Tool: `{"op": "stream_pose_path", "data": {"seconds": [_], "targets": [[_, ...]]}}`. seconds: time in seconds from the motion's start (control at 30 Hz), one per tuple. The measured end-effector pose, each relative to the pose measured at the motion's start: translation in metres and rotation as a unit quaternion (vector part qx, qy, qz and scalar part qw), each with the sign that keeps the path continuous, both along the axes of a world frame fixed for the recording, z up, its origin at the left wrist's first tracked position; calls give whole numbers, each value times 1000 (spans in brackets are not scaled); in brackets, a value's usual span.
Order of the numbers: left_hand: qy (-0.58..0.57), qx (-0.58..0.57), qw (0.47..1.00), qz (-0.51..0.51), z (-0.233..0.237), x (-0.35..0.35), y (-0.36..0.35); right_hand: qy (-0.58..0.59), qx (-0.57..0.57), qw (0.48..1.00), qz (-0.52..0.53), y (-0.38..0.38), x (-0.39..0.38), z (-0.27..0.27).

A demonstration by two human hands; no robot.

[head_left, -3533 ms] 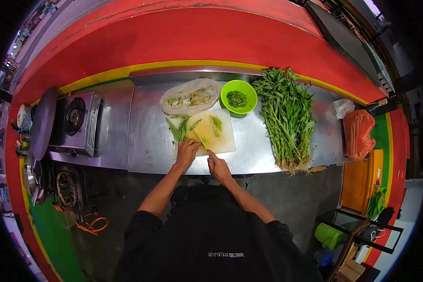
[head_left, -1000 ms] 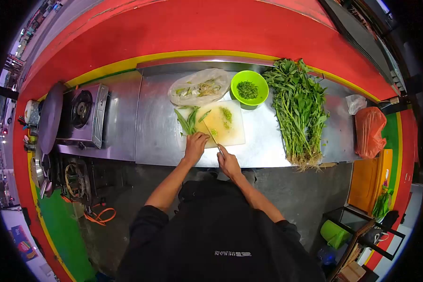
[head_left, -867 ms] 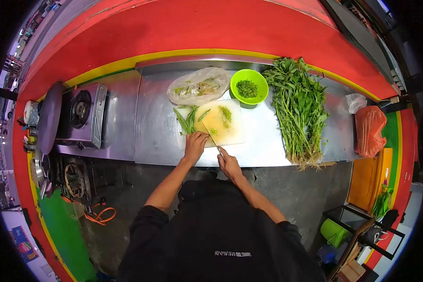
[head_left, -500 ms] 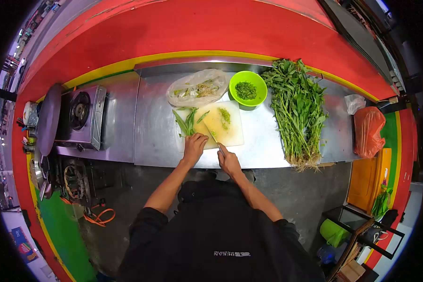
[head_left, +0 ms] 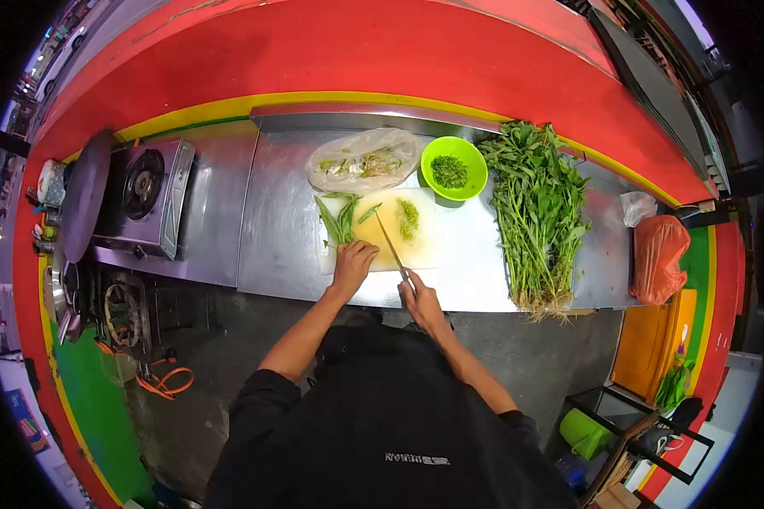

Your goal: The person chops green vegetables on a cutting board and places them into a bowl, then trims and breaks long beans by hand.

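Note:
My left hand (head_left: 353,265) is closed on a bunch of green leaves (head_left: 338,219) at the left side of the cutting board (head_left: 424,242). In my right hand (head_left: 420,299) is the handle of a knife (head_left: 390,242), its blade slanting up and left across the board. The blade lies just right of my left fingers. Chopped greens (head_left: 408,219) form a small heap on the board, right of the blade. Behind the board's right corner stands a lime-green bowl (head_left: 437,188) with finely chopped greens inside.
A clear plastic bag (head_left: 323,170) with scraps lies behind the board. To the right is a large bundle of leafy greens (head_left: 539,212) with roots. A gas stove (head_left: 148,191) stands left on the steel counter (head_left: 284,246); a red plastic bag (head_left: 658,259) sits far right.
The knife has moved right, away from my left fingers, and its blade shows more plainly. Chopped bits near the blade now lie by the heap. The whole view has tilted slightly.

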State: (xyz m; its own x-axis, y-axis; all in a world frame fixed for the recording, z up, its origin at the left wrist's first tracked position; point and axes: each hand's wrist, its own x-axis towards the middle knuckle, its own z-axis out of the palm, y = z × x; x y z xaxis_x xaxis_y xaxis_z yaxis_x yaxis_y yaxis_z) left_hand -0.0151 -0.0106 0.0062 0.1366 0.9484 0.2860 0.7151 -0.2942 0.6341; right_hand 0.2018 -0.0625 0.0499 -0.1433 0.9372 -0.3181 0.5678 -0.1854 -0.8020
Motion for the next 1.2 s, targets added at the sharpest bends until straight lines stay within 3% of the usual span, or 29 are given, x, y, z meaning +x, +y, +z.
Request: {"op": "stream_pose_path", "data": {"seconds": [0.43, 0.53, 0.73, 0.8, 1.03, 1.2], "targets": [[18, 11, 1000, -14, -2, -1, 2, 0, 5, 1000, 11, -21, -12, 3], [23, -5, 1000, -12, 0, 0, 3, 3, -48, 999, 17, -20, -12, 7], [-37, -19, 999, -13, 3, -1, 2, -10, -8, 1000, 17, -19, -13, -11], [-29, -19, 999, -17, 4, -1, 2, -15, 41, 999, 24, -17, -14, -16], [-3, -8, 1000, -29, 3, -4, 0, -42, 44, 997, 41, -2, -24, -21], [-6, -4, 999, -33, -1, -5, 4, 12, -30, 999, 27, -5, -20, -2]]}}
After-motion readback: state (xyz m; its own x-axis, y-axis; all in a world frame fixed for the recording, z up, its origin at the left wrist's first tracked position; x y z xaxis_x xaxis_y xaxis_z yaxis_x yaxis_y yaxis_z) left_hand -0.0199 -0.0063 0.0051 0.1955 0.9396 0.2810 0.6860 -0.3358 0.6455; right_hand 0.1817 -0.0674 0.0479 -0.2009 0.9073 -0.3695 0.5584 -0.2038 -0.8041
